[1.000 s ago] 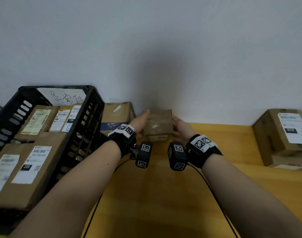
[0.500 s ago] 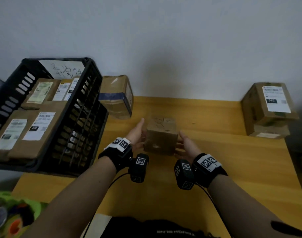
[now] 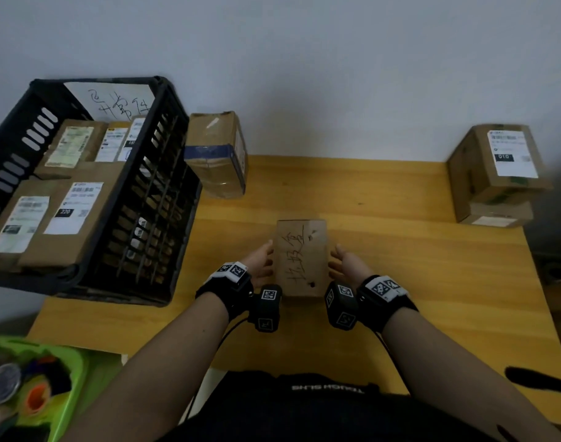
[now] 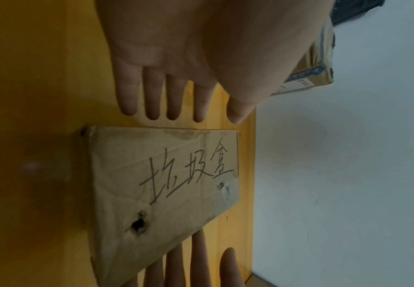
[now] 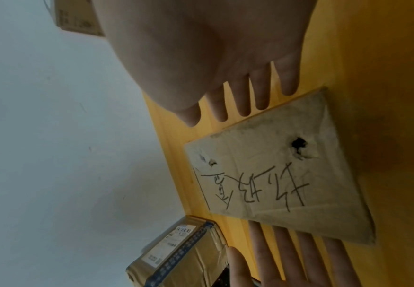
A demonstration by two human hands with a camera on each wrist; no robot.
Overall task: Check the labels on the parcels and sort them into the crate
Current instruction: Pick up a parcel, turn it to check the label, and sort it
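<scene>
Small brown parcel (image 3: 300, 258) flat on the worktop (image 3: 400, 250), near the front edge; handwritten characters on its top face, a punched hole near one corner, no printed label visible. Black slatted crate (image 3: 151, 199) at left, holding several labelled parcels. Blue-taped parcel (image 3: 215, 154) just beside the crate. Two stacked parcels (image 3: 496, 177) far right, white label up.

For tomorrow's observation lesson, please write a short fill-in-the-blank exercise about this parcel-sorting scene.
1. The small brown cardboard box between the hands bears ____ black writing, not a printed label.
2. The black plastic crate stands on the ____ side of the yellow wooden table.
3. The fingers of the left hand are ____, not curled.

Missing words: handwritten; left; straight
</scene>
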